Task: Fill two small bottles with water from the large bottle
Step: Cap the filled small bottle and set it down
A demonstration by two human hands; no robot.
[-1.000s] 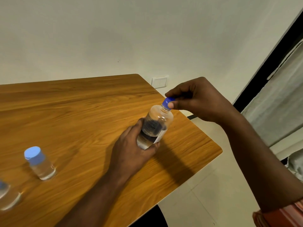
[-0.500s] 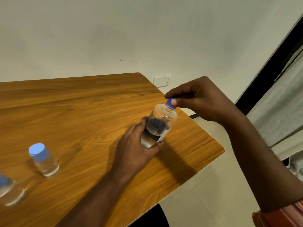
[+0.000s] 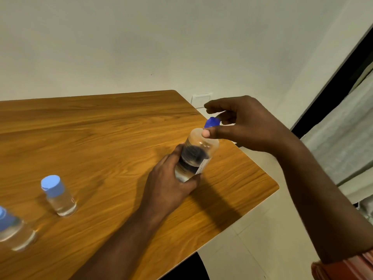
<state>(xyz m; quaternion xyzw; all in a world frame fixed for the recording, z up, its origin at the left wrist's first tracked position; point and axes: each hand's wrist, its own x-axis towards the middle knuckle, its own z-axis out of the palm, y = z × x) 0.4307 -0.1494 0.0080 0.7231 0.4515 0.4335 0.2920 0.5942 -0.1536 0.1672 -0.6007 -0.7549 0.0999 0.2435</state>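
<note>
The large bottle (image 3: 196, 156) stands near the right-hand corner of the wooden worktop (image 3: 96, 134), leaning a little toward the wall. The left hand (image 3: 171, 182) is wrapped around its lower body, the grip closed firmly on it. Above, the right hand (image 3: 240, 124) sits at the dark blue cap (image 3: 211, 122), thumb and fingers loosely curled about it; whether that grip is actually pinching the cap I cannot tell. Well apart, at the left of the worktop, a small bottle (image 3: 58, 196) with a pale blue cap stands upright, and a second small bottle (image 3: 14, 231) stands at the frame's edge, partly cut off.
</note>
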